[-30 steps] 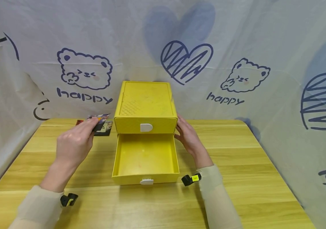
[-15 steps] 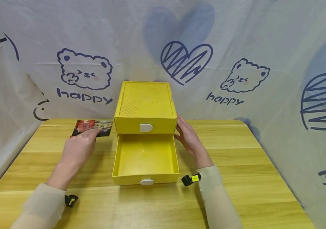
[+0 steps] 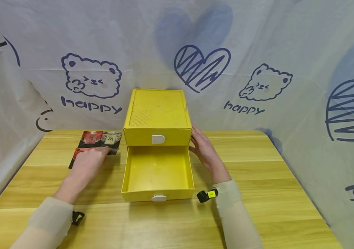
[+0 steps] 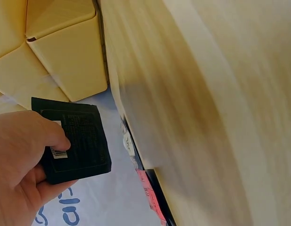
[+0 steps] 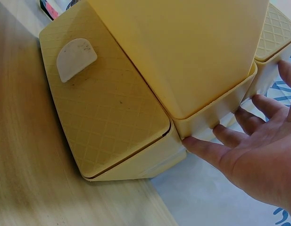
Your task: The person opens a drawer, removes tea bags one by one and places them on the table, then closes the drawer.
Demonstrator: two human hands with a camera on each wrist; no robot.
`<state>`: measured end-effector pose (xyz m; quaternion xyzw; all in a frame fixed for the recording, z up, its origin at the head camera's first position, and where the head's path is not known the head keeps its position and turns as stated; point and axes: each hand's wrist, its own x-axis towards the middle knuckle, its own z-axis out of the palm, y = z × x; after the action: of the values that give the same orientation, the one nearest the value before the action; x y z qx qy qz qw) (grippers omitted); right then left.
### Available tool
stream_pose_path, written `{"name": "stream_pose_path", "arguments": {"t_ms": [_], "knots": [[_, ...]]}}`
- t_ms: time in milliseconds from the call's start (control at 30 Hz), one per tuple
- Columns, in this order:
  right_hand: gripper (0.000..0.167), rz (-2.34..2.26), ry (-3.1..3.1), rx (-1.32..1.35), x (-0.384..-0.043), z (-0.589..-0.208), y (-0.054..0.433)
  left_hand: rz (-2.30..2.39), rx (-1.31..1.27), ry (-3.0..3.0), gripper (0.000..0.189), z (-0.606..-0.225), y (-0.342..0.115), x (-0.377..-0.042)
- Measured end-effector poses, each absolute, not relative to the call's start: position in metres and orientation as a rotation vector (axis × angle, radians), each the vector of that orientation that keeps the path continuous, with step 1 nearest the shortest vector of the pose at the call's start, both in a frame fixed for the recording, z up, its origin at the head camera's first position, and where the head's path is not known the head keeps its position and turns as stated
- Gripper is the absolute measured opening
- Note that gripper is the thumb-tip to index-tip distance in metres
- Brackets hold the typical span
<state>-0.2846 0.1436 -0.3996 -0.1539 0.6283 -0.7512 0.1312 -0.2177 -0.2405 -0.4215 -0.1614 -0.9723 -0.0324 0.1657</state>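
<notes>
My left hand [image 3: 89, 160] is low at the left of the table. In the left wrist view it pinches a flat black packet [image 4: 84, 141] with a barcode, the thumb on its near face. From the head, my hand hides most of that packet. Just beyond lie a red-and-black packet [image 3: 90, 138] and a black packet with a pale label [image 3: 111, 138]; a red edge [image 3: 76, 152] shows left of my knuckles. My right hand [image 3: 206, 148] rests its outstretched fingers [image 5: 209, 150] along the right side of the yellow drawer unit [image 3: 158, 107].
The unit's lower drawer [image 3: 158, 195] is pulled out toward me; its upper drawer [image 3: 141, 136] is closed. Both have white handles. Behind the table [image 3: 257, 166] hangs a white cloth [image 3: 145, 34] with bear and heart drawings.
My left hand has come down from above the packets and slightly toward me. More of the packets beyond it shows, and a red edge appears beside it. The right hand stays put.
</notes>
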Motion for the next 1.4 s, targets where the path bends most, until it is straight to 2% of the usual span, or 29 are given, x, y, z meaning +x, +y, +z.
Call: {"name": "stream_pose_path", "arguments": {"t_ms": [500, 633, 1000, 1400], "knots": [[0.057, -2.177, 1.839, -0.442, -0.284, -0.4, 0.144, -0.059, -0.477, -2.915, 0.014, -0.429, -0.238, -0.223], [0.057, -2.184, 1.836, -0.439, -0.284, -0.4, 0.144, -0.076, -0.487, -2.954, 0.017, -0.431, -0.236, -0.223], [0.057, -2.188, 1.827, -0.44, -0.284, -0.4, 0.144, -0.082, -0.531, -3.054, 0.04, -0.436, -0.237, -0.223], [0.057, -2.179, 1.838, -0.456, -0.284, -0.4, 0.144, -0.112, -0.512, -3.231, 0.044, -0.436, -0.238, -0.229]]}}
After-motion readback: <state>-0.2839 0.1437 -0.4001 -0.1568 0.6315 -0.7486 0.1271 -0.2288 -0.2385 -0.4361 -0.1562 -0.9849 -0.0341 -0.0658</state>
